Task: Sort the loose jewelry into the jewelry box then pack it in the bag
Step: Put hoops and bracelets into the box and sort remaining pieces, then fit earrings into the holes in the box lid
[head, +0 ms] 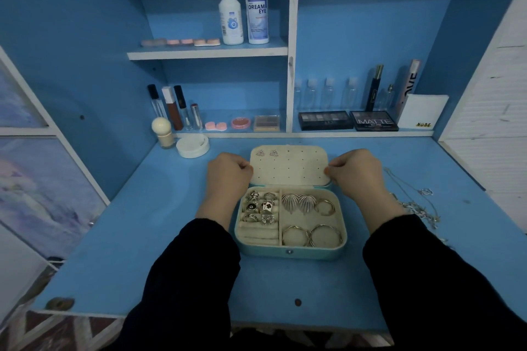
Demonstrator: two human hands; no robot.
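Head view: a teal rounded-rectangular jewelry box [291,252] with cream lining lies open in the middle of the blue bench [142,236]; both forearms in black sleeves [199,265] reach over it from the near edge
Lid: the lid [288,171], lined with a cream perforated panel, stands open behind the tray, on the far side of the box
Left hand: the left hand [228,177] has its fingers curled; the fingertips pinch the lid's left edge
Right hand: the right hand [358,177] is curled the same way; thumb and fingertip pinch the lid's right edge
Studs: two silver triangular stud earrings [260,153] sit pinned side by side at the panel's upper left corner
Left compartment: several silver patterned rings [261,205] are tucked in the cream ring rolls; the nearest rolls show bare
Upper right compartment: a pair of silver ribbed heart-shaped earrings [299,202] lie touching each other; a small gold hoop [317,206] lies just beside them on the right
Lower right compartment: two large gold hoops [310,236] lie side by side, touching
Loose jewelry: a tangle of thin silver chains [413,206] lies on the bench to the right of the box, partly hidden by the right forearm
Shelves: two white plastic bottles [231,11] stand on the upper shelf; two dark eyeshadow palettes [325,120] lie on the lower right shelf; a white round jar [192,146] sits on the bench near the back left
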